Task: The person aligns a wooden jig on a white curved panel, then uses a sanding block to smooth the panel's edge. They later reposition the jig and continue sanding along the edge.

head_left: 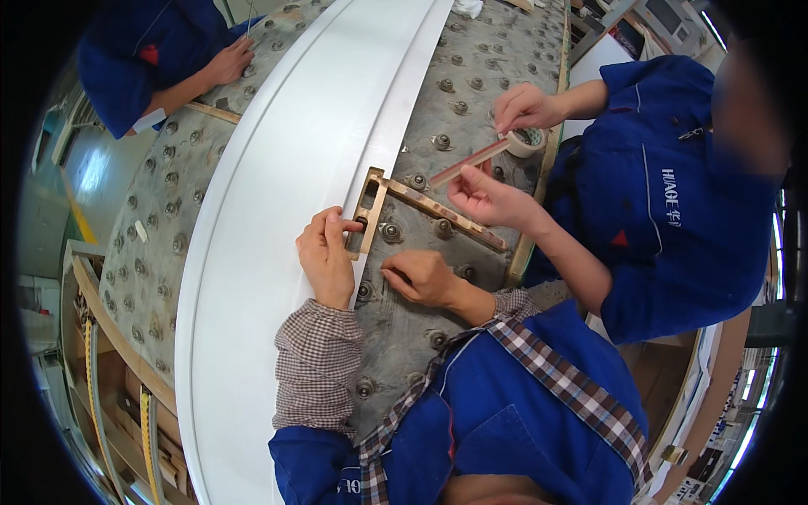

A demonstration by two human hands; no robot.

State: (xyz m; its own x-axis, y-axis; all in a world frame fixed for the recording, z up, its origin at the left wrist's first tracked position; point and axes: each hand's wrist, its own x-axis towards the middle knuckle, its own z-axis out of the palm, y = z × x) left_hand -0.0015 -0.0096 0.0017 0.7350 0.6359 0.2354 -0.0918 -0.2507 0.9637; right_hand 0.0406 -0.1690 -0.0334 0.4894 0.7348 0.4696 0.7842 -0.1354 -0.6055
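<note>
My left hand point(326, 252) grips the short head of a T-shaped square point(367, 210), thumb and fingers closed around its slotted, brass-coloured bar. That head lies over the edge of a long white panel point(278, 168), while the blade point(446, 212) reaches right over the grey table. Just below the square, my right hand point(423, 278) rests on the table with curled fingers; whatever may be inside them is hidden.
A co-worker's hands point(488, 192) at right hold a reddish strip point(471, 162) beside a tape roll point(526, 141). Another person's hand point(231, 61) is at the upper left. Ball rollers point(459, 108) stud the table point(421, 93). Shelving point(126, 362) stands at lower left.
</note>
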